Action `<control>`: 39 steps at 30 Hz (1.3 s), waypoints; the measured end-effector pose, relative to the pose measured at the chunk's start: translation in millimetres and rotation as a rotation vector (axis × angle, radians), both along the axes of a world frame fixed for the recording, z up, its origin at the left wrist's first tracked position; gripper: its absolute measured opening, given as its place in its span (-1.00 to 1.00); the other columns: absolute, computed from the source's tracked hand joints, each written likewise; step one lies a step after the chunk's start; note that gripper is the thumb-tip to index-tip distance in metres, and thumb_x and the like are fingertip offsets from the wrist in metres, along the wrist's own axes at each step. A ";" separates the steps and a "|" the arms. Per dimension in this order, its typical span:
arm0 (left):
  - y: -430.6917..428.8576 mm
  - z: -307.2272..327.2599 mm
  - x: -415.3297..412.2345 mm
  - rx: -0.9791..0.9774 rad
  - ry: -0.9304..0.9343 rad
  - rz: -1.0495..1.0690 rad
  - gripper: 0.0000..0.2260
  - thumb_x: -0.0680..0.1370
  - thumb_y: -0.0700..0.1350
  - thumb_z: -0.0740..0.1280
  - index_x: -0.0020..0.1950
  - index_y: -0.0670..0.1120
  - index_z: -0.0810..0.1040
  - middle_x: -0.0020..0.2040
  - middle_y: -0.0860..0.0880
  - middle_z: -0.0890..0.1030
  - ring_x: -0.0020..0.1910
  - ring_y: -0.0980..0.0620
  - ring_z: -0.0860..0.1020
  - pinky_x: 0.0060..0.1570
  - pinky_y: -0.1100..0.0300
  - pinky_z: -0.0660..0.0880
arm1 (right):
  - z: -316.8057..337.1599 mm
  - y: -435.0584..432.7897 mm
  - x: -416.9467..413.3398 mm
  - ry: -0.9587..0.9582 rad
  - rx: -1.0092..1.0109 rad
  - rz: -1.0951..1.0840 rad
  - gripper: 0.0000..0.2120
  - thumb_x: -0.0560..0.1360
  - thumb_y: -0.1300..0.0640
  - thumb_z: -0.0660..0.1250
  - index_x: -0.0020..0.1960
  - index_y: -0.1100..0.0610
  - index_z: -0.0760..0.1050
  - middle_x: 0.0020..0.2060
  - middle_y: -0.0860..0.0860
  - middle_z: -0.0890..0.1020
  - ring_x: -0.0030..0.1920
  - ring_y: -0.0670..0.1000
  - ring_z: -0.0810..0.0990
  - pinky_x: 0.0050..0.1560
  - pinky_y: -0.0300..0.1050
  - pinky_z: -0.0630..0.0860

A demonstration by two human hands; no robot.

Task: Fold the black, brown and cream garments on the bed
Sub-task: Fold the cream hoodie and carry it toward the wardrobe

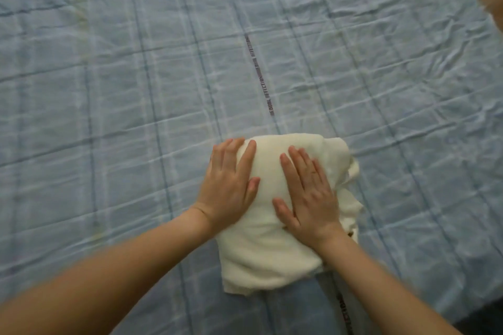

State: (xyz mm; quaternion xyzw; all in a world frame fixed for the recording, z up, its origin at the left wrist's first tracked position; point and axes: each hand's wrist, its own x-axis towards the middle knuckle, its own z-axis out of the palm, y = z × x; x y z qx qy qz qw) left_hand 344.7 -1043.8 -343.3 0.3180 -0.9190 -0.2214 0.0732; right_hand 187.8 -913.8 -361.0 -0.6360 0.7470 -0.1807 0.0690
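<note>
Left hand (231, 182): fingers straight, palm flat, pressing on the 9 o'clock edge of the cream garment (266, 261); it grips nothing.
Right hand (307, 198): fingers straight and slightly spread, flat on the garment's middle; it grips nothing.
Cream garment: directly under both hands, a thick folded bundle on the bed (109, 90), long axis running 6 to 12 o'clock.
Loose side: uneven layers stick out at 3 o'clock, just beside my right hand, so I judge tidying falls to that hand.
Printed strip (261, 81): runs off at 12 o'clock.
Black and brown garments: not in view.
</note>
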 end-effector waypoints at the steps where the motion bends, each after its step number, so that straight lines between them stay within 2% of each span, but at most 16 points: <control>1: -6.4 -4.8 -0.9 0.009 0.018 -0.003 -0.48 0.58 -0.01 0.11 0.40 -0.34 0.39 0.31 -0.39 0.42 0.26 -0.41 0.40 0.32 -0.27 0.30 | -3.1 -6.6 2.8 -0.025 0.002 -0.019 -0.32 0.55 -0.16 0.11 0.56 0.17 0.17 0.54 0.17 0.20 0.57 0.16 0.12 0.54 0.17 0.09; 6: -18.3 -4.4 -0.4 0.040 0.089 -0.012 -0.49 0.56 -0.03 0.10 0.41 -0.33 0.39 0.30 -0.36 0.43 0.25 -0.36 0.42 0.32 -0.23 0.32 | 13.5 -16.2 -5.1 -0.138 0.023 0.016 -0.36 0.56 -0.14 0.13 0.56 0.12 0.21 0.56 0.13 0.21 0.58 0.11 0.12 0.51 0.22 0.13; 9: -27.4 0.5 3.8 0.077 0.164 -0.037 -0.50 0.59 0.03 0.12 0.46 -0.20 0.33 0.38 -0.29 0.37 0.33 -0.27 0.35 0.36 -0.17 0.29 | 27.1 -10.5 -35.9 -0.079 0.031 -0.127 -0.37 0.53 -0.30 0.12 0.56 -0.17 0.18 0.57 0.08 0.17 0.57 0.10 0.09 0.53 0.16 0.06; 11: -27.4 -4.9 15.8 0.148 0.200 -0.042 -0.45 0.57 0.18 0.17 0.49 -0.05 0.23 0.47 -0.23 0.25 0.43 -0.18 0.24 0.44 -0.05 0.19 | 31.3 0.0 -49.1 -0.271 0.162 -0.358 -0.29 0.39 -0.43 0.18 0.49 -0.43 0.05 0.55 0.04 0.14 0.54 0.11 0.13 0.52 0.12 0.11; 13: -18.0 -8.3 31.3 0.329 0.243 0.010 -0.36 0.50 0.34 0.20 0.50 0.15 0.11 0.51 -0.14 0.15 0.50 0.02 0.14 0.48 0.13 0.11 | 26.6 14.1 -48.1 -0.600 0.199 -0.405 -0.22 0.31 -0.38 0.32 0.41 -0.58 -0.02 0.47 -0.09 0.23 0.47 0.04 0.28 0.47 0.03 0.26; 14: -12.6 -10.1 37.5 0.427 0.274 0.034 -0.34 0.47 0.39 0.22 0.49 0.26 0.06 0.51 -0.09 0.13 0.50 0.17 0.11 0.48 0.26 0.08 | 23.0 20.9 -45.7 -0.656 0.184 -0.399 -0.18 0.28 -0.34 0.37 0.39 -0.60 -0.03 0.44 -0.16 0.25 0.44 -0.02 0.33 0.45 -0.01 0.30; 16: -5.8 -14.3 42.9 0.520 0.315 0.064 -0.30 0.41 0.36 0.32 0.46 0.42 0.02 0.50 -0.03 0.15 0.45 0.38 0.10 0.41 0.45 0.05 | 19.2 30.6 -43.2 -0.696 0.191 -0.421 -0.13 0.24 -0.36 0.39 0.38 -0.60 -0.05 0.45 -0.21 0.28 0.41 -0.07 0.37 0.40 -0.06 0.34; 17: -5.2 -14.9 42.9 0.559 0.324 0.088 -0.27 0.37 0.32 0.37 0.42 0.47 0.03 0.49 0.00 0.18 0.44 0.39 0.14 0.40 0.45 0.09 | 18.8 32.2 -42.7 -0.706 0.211 -0.447 -0.10 0.22 -0.39 0.39 0.39 -0.60 -0.07 0.46 -0.18 0.30 0.40 -0.04 0.40 0.37 -0.05 0.36; 20: -9.3 -11.5 42.7 0.730 0.289 0.189 -0.14 0.22 0.32 0.46 0.35 0.58 0.00 0.49 0.09 0.25 0.41 0.18 0.34 0.36 0.26 0.29 | 18.0 31.4 -44.1 -0.659 0.304 -0.512 -0.08 0.20 -0.50 0.31 0.40 -0.60 -0.17 0.45 -0.01 0.39 0.32 0.13 0.50 0.20 -0.02 0.41; 22: -12.7 -10.5 43.8 0.750 0.238 0.155 -0.04 0.16 0.31 0.51 0.35 0.59 -0.06 0.50 0.08 0.26 0.41 0.11 0.36 0.34 0.22 0.32 | 20.6 30.1 -45.5 -0.629 0.370 -0.508 -0.09 0.22 -0.54 0.25 0.39 -0.60 -0.24 0.41 0.05 0.44 0.27 0.19 0.53 0.09 -0.05 0.37; 25: -18.5 -7.6 44.7 0.791 0.200 0.093 0.07 0.14 0.25 0.62 0.35 0.59 -0.09 0.50 0.07 0.24 0.41 0.16 0.34 0.34 0.29 0.30 | 27.0 31.2 -44.2 -0.701 0.376 -0.500 -0.08 0.23 -0.52 0.31 0.37 -0.61 -0.23 0.29 -0.16 0.49 0.15 0.04 0.54 0.08 -0.10 0.37; 27: -23.2 -5.7 40.8 0.841 0.244 0.101 0.04 0.16 0.14 0.63 0.34 0.59 -0.03 0.44 0.06 0.31 0.29 0.33 0.39 0.20 0.51 0.31 | 32.9 29.3 -42.2 -0.802 0.325 -0.515 -0.05 0.25 -0.40 0.47 0.39 -0.60 -0.12 0.18 -0.45 0.40 0.15 -0.09 0.49 0.10 -0.19 0.38; 29: -28.0 -0.4 35.1 0.915 0.307 0.126 -0.01 0.18 0.03 0.62 0.34 0.54 0.06 0.36 0.07 0.40 0.15 0.46 0.45 0.03 0.58 0.37 | 41.7 26.1 -42.8 -0.893 0.238 -0.536 -0.08 0.26 -0.24 0.56 0.41 -0.54 0.06 0.17 -0.57 0.37 0.21 -0.22 0.51 0.12 -0.32 0.42; 32: -39.3 22.0 27.8 1.053 0.359 0.146 -0.01 0.17 0.01 0.68 0.34 0.53 0.15 0.29 0.11 0.49 0.12 0.32 0.56 -0.03 0.44 0.50 | 69.0 17.5 -44.8 -1.003 0.112 -0.542 -0.17 0.29 -0.11 0.59 0.42 -0.43 0.24 0.33 -0.43 0.40 0.29 -0.28 0.47 0.24 -0.27 0.47; 36: -57.8 88.4 13.1 1.008 0.413 0.097 -0.04 0.14 0.08 0.64 0.35 0.54 0.16 0.30 0.14 0.49 0.16 0.25 0.57 0.01 0.33 0.55 | 133.0 12.8 -48.6 -1.025 -0.060 -0.540 -0.19 0.23 -0.12 0.51 0.40 -0.42 0.28 0.20 -0.53 0.46 0.20 -0.39 0.49 0.14 -0.37 0.49; 39: -65.1 158.5 2.2 0.962 0.444 0.025 -0.04 0.17 0.08 0.63 0.36 0.54 0.15 0.29 0.11 0.51 0.16 0.21 0.59 0.02 0.31 0.55 | 197.7 15.9 -49.6 -1.001 -0.181 -0.524 -0.20 0.26 -0.06 0.50 0.43 -0.36 0.27 0.31 -0.40 0.44 0.29 -0.27 0.48 0.31 -0.15 0.45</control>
